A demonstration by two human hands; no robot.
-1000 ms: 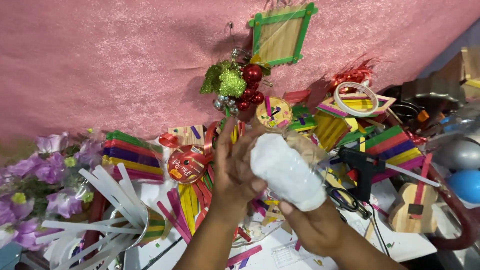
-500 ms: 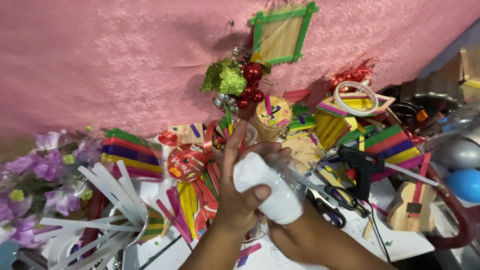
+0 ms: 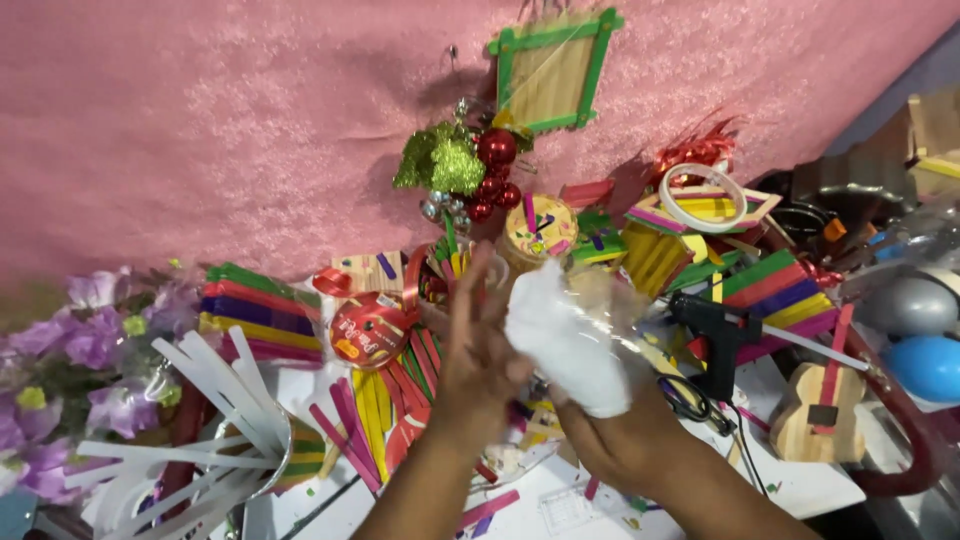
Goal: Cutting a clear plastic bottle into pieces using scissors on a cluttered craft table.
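You have even, fairly bright light with soft shadows under the ornaments on the pink cloth (image 3: 200, 120). Your hands show motion blur; the purple flowers (image 3: 70, 350) at the left edge appear soft.

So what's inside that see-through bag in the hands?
The clear bag holds a soft-looking white lump that fills most of it. The left hand and right hand cover parts of the bag, so anything else tucked inside cannot be seen.
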